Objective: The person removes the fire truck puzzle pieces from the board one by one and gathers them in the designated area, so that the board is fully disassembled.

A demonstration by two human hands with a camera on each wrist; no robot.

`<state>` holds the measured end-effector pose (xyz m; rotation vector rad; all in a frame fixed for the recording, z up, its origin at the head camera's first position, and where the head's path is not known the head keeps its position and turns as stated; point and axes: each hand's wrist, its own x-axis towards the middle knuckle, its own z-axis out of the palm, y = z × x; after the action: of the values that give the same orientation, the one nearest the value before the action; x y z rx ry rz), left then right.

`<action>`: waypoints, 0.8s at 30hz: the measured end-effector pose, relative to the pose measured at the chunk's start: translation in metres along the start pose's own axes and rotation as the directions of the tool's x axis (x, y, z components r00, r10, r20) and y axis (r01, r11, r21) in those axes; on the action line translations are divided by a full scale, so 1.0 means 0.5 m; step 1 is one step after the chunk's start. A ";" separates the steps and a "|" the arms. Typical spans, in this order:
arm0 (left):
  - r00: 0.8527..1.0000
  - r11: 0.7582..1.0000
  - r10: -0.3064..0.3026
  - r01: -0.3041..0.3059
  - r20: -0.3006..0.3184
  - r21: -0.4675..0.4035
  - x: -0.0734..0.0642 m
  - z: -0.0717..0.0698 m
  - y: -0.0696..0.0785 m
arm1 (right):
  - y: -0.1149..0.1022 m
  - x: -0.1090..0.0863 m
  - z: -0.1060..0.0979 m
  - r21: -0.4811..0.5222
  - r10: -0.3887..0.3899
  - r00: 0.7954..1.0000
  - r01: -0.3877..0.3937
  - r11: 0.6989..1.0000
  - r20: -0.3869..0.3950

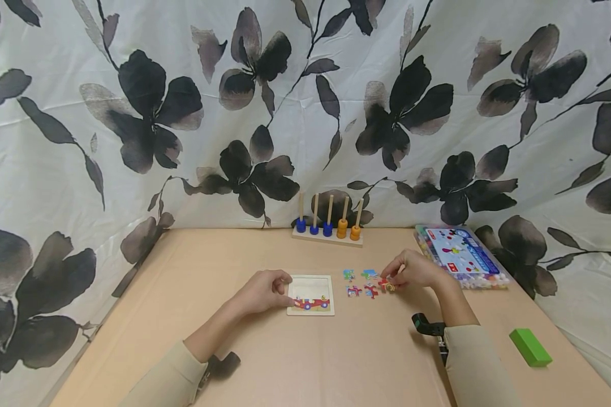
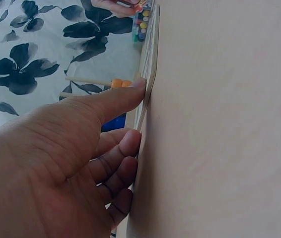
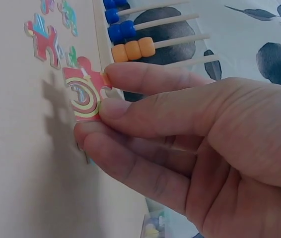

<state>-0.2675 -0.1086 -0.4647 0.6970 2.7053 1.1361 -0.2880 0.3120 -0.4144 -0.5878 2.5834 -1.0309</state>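
Observation:
A shallow wooden puzzle tray lies on the table, with joined pieces showing a red vehicle along its lower part. At the tray's left edge, my left hand holds it with thumb and curled fingers; the left wrist view shows the thumb on the tray's rim. My right hand pinches a red puzzle piece with yellow rings between thumb and fingers, tilted up off the table. Beside it lie several loose puzzle pieces, spread to the right of the tray.
Behind the tray stands a wooden peg stand with blue and orange beads. A plastic box of colourful parts sits at the back right. Toward the right table edge lies a green block. A floral cloth hangs behind the table.

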 end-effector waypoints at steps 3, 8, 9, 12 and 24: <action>1.000 1.000 0.013 -0.013 0.002 0.014 0.001 0.000 -0.001 | 0.001 -0.002 -0.001 0.011 0.024 1.000 -0.024 1.000 0.013; 1.000 1.000 0.020 -0.021 0.009 0.018 0.002 -0.001 -0.003 | 0.002 -0.004 -0.001 0.018 0.045 0.999 -0.045 0.999 0.027; 1.000 1.000 0.021 -0.021 0.010 0.018 0.002 -0.001 -0.003 | 0.002 -0.004 -0.001 0.017 0.046 0.999 -0.047 0.999 0.029; 1.000 1.000 0.024 -0.024 0.012 0.016 0.002 -0.001 -0.003 | 0.002 -0.006 0.000 0.011 0.054 0.998 -0.055 0.998 0.035; 0.999 0.999 0.033 -0.033 0.012 0.015 0.003 -0.002 -0.007 | 0.007 -0.007 0.002 0.030 0.073 0.995 -0.075 0.997 0.061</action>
<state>-0.2705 -0.1104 -0.4665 0.7506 2.7050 1.1164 -0.2854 0.3155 -0.4173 -0.5037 2.5117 -1.0133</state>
